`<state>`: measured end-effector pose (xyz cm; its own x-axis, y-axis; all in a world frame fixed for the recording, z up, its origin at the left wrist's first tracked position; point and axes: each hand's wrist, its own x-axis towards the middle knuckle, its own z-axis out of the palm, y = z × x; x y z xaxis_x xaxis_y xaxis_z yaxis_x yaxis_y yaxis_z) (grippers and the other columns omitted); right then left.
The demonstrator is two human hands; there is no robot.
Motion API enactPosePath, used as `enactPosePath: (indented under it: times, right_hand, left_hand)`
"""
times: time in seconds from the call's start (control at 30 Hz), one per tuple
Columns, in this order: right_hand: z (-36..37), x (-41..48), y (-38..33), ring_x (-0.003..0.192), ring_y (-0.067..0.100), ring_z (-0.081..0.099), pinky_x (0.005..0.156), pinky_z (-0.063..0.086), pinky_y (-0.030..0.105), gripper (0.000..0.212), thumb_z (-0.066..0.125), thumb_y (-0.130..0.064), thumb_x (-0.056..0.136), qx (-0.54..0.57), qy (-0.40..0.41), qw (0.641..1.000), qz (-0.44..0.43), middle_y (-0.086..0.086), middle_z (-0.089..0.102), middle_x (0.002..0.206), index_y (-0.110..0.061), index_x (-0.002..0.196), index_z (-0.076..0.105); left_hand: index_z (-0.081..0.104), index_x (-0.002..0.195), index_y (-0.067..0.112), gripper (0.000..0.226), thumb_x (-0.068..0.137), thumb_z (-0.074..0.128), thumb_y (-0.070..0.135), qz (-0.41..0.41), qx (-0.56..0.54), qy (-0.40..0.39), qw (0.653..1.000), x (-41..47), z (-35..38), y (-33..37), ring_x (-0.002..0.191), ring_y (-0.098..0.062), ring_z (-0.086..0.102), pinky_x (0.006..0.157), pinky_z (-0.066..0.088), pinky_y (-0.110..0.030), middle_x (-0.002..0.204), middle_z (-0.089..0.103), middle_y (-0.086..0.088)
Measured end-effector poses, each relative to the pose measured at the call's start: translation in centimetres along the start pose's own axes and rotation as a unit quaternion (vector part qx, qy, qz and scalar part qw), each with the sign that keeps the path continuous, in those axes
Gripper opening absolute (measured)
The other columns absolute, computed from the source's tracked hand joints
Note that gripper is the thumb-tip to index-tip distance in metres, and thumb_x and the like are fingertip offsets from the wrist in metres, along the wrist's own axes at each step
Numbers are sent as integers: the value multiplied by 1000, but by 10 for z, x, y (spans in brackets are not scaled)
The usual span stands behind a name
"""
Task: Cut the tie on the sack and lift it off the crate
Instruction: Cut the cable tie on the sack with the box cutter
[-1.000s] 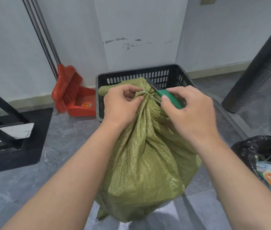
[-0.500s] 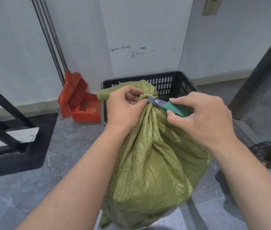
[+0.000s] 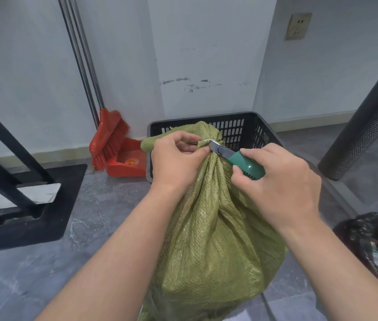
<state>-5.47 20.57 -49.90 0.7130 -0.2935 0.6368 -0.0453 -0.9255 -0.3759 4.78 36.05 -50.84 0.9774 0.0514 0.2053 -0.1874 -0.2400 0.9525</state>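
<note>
The green woven sack [image 3: 211, 228] stands upright, its long axis vertical, with the gathered neck pointing up and slightly away from the person. Its lower body fills the near part of the black slatted crate [image 3: 236, 126]; only the crate's far wall and right rim show behind the neck.

A thin pale tie [image 3: 205, 142] circles the neck just below the bunched top of the fabric.

The left hand [image 3: 176, 158] is closed around the neck on its left side — thumb and fingers pinch the gathered fabric directly at the tie.

The right hand [image 3: 280, 181] is curled around the green handle of a utility knife [image 3: 236, 158], on the right of the neck and slightly lower than the left hand. The knife's long axis runs from lower right to upper left; its metal tip points at the tie and meets it at the neck. Whether the tie is severed cannot be determined.

The neck lies between the two hands — left hand touching it, right hand just beside it.

A red broom [image 3: 108, 140] and red dustpan [image 3: 127, 163] stand against the wall, left of the crate. A black bag [image 3: 369, 239] sits at the right edge of the floor.
</note>
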Motion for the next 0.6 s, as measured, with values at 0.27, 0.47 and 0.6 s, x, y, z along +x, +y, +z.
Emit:
enactPosePath:
  times: [0.27, 0.47, 0.6]
  right_hand:
    - [4, -6, -8, 73, 23, 67, 48, 46, 28, 23, 77, -42, 82, -28, 12, 1000, 3, -5, 65, 87, -30, 102, 77]
    - [9, -8, -7, 70, 26, 66, 48, 49, 31, 28, 72, -44, 88, -31, 0, 999, 6, -5, 63, 90, -29, 111, 75]
    - [10, -8, -7, 70, 26, 65, 48, 43, 28, 30, 71, -41, 89, -43, 13, 999, -6, -4, 64, 91, -24, 113, 74]
  left_hand:
    - [79, 82, 23, 21, 69, 94, 30, -30, -4, 11, 999, 0, 1, 4, 72, -16, 77, 76, 64, -44, 72, 78, 2]
    - [79, 77, 18, 12, 70, 89, 17, -29, -9, -26, 999, -6, 2, 8, 76, -20, 78, 79, 64, -47, 73, 79, 3]
    - [77, 89, 19, 16, 76, 86, 12, -16, -11, -55, 998, -7, -3, 14, 60, -6, 67, 64, 59, -28, 71, 73, 5]
